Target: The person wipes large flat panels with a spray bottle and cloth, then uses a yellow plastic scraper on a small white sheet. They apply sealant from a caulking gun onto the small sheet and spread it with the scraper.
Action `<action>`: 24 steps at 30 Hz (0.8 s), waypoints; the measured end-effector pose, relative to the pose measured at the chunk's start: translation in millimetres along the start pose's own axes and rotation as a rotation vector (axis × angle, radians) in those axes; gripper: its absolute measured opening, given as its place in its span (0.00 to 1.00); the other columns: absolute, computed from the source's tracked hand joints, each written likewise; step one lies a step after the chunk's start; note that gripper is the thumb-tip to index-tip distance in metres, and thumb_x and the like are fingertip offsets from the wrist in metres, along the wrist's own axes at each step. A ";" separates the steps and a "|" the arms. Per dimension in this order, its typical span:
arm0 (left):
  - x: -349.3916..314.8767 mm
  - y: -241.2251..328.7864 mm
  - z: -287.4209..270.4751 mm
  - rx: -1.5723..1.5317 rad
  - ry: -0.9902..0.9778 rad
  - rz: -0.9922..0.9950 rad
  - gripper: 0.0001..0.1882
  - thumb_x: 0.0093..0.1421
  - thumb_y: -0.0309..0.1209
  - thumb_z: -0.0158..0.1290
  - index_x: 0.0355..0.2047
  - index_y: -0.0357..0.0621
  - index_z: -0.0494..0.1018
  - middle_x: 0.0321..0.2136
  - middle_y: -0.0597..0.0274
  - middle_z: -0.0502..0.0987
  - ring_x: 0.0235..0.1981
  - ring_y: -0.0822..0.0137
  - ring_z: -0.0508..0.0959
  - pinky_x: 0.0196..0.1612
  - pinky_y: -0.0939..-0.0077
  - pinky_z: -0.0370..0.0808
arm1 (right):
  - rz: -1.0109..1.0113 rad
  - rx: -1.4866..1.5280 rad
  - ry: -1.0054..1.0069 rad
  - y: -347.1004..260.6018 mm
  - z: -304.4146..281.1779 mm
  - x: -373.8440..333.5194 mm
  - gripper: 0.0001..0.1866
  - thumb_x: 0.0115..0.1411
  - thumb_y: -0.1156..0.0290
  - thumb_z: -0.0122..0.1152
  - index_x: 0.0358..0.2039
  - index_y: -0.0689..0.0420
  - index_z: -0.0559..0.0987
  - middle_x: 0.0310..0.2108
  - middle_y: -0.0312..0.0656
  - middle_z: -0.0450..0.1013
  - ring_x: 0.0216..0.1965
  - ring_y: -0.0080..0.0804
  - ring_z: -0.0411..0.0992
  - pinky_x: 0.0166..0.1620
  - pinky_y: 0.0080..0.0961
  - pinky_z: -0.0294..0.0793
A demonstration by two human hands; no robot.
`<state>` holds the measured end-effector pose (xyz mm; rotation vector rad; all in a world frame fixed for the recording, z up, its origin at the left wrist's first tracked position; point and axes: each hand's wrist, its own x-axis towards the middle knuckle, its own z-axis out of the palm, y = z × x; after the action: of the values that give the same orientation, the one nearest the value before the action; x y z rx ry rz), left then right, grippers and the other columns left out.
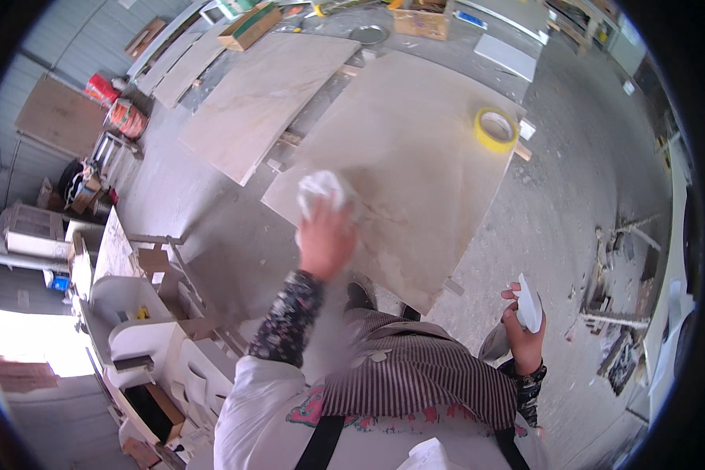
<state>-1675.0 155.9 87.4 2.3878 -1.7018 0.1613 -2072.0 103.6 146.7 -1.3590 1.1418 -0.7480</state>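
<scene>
A crumpled white cloth [319,185] is under my left hand [327,241], which presses it near the left edge of a large beige marble-look slab [415,117]. That hand is a little blurred, and its fingers lie over the cloth. My right hand [527,345] is held off to the right, beyond the slab's near corner. Its fingers are closed around a thin, curved white piece [529,304] whose kind I cannot make out. On the slab's far right corner rests a roll of yellow tape [495,130].
A second beige slab [270,98] lies to the left. Wooden supports [522,151] show beneath the slabs. Far back are cardboard boxes [420,25] and a white panel [505,56]. White curved pieces [145,348] crowd the near left; scraps and a frame [615,317] lie at right.
</scene>
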 end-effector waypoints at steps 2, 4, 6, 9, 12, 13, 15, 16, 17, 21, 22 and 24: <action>15.2 -55.0 -2.9 -0.005 0.083 -0.112 0.21 0.55 0.36 0.54 0.51 0.54 0.74 0.61 0.53 0.67 0.62 0.50 0.65 0.56 0.48 0.66 | -0.028 -0.001 -0.017 -2.6 1.2 6.0 0.25 0.53 0.81 0.56 0.54 0.61 0.72 0.43 0.37 0.75 0.32 0.17 0.67 0.38 0.17 0.68; 24.9 -79.3 -1.1 -0.024 0.117 -0.167 0.20 0.54 0.34 0.54 0.49 0.55 0.75 0.59 0.54 0.68 0.61 0.51 0.67 0.56 0.49 0.66 | -0.055 -0.002 -0.031 -4.5 1.7 8.3 0.25 0.53 0.81 0.56 0.54 0.61 0.72 0.43 0.38 0.74 0.32 0.16 0.67 0.37 0.17 0.68; 26.2 -78.4 -2.8 -0.065 0.121 -0.219 0.20 0.53 0.33 0.55 0.48 0.55 0.76 0.58 0.54 0.70 0.60 0.50 0.67 0.56 0.50 0.66 | -0.036 0.000 -0.031 -5.2 1.4 9.1 0.25 0.53 0.80 0.56 0.54 0.61 0.71 0.43 0.38 0.74 0.32 0.16 0.67 0.37 0.17 0.68; 15.4 -40.8 -6.8 -0.156 -0.106 -0.034 0.20 0.52 0.33 0.56 0.48 0.56 0.76 0.54 0.51 0.72 0.58 0.51 0.70 0.57 0.52 0.65 | -0.011 0.003 -0.029 -4.8 -0.1 10.1 0.25 0.53 0.80 0.56 0.54 0.60 0.71 0.42 0.38 0.74 0.31 0.16 0.67 0.36 0.17 0.68; 15.0 -16.2 -11.9 -0.252 -0.128 0.283 0.22 0.51 0.35 0.57 0.50 0.57 0.74 0.58 0.52 0.69 0.61 0.49 0.66 0.60 0.47 0.63 | -0.006 -0.006 -0.021 -4.8 -2.6 12.7 0.25 0.52 0.81 0.56 0.53 0.60 0.72 0.42 0.38 0.75 0.31 0.16 0.67 0.35 0.18 0.68; 23.5 -17.3 -11.0 -0.215 -0.069 0.185 0.23 0.52 0.36 0.57 0.51 0.57 0.73 0.59 0.52 0.68 0.62 0.49 0.64 0.61 0.47 0.61 | -0.016 -0.011 -0.015 -5.4 -4.3 13.3 0.25 0.52 0.81 0.56 0.53 0.60 0.72 0.42 0.38 0.75 0.31 0.17 0.67 0.35 0.18 0.68; 63.6 -31.4 -3.4 -0.111 0.024 0.025 0.25 0.53 0.39 0.56 0.54 0.59 0.71 0.60 0.51 0.66 0.64 0.49 0.62 0.62 0.45 0.59 | -0.027 -0.013 0.023 -6.3 -6.1 12.9 0.24 0.52 0.81 0.56 0.52 0.60 0.72 0.41 0.38 0.75 0.31 0.17 0.67 0.35 0.18 0.69; 84.7 -40.0 2.4 -0.069 -0.013 -0.005 0.29 0.57 0.42 0.53 0.60 0.59 0.65 0.64 0.48 0.60 0.65 0.46 0.59 0.62 0.44 0.58 | -0.057 -0.007 0.050 -6.4 -6.3 13.2 0.24 0.51 0.81 0.55 0.52 0.60 0.73 0.41 0.38 0.75 0.31 0.18 0.67 0.35 0.18 0.69; 110.0 -45.1 12.2 -0.063 0.013 -0.021 0.28 0.58 0.43 0.52 0.60 0.58 0.65 0.64 0.48 0.60 0.65 0.46 0.59 0.62 0.43 0.58 | -0.038 -0.045 0.071 -6.1 -6.2 13.2 0.24 0.51 0.81 0.55 0.52 0.61 0.73 0.41 0.38 0.75 0.31 0.18 0.68 0.35 0.18 0.69; 212.0 -34.3 52.2 -0.055 0.097 -0.112 0.26 0.58 0.44 0.51 0.57 0.61 0.68 0.64 0.51 0.61 0.65 0.48 0.60 0.62 0.39 0.56 | -0.013 -0.089 0.130 -3.2 -5.3 7.3 0.24 0.51 0.82 0.55 0.52 0.62 0.73 0.40 0.40 0.76 0.31 0.20 0.68 0.36 0.20 0.70; 235.7 -21.5 59.1 -0.029 0.114 -0.095 0.26 0.58 0.46 0.50 0.58 0.61 0.68 0.65 0.51 0.60 0.65 0.50 0.60 0.62 0.39 0.56 | 0.004 -0.066 0.135 -2.1 -4.5 5.3 0.24 0.51 0.82 0.55 0.52 0.62 0.73 0.40 0.40 0.76 0.31 0.20 0.68 0.36 0.20 0.70; 253.8 16.6 71.8 0.046 0.125 0.052 0.27 0.59 0.48 0.49 0.58 0.61 0.68 0.65 0.52 0.60 0.65 0.50 0.59 0.62 0.40 0.56 | 0.041 -0.064 0.138 -1.2 -5.0 0.2 0.24 0.51 0.82 0.55 0.52 0.62 0.72 0.40 0.40 0.76 0.32 0.20 0.69 0.37 0.19 0.70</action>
<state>-1609.2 -99.6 71.6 2.3134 -1.7209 0.3534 -2076.3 101.5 148.6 -1.3495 1.3077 -0.7909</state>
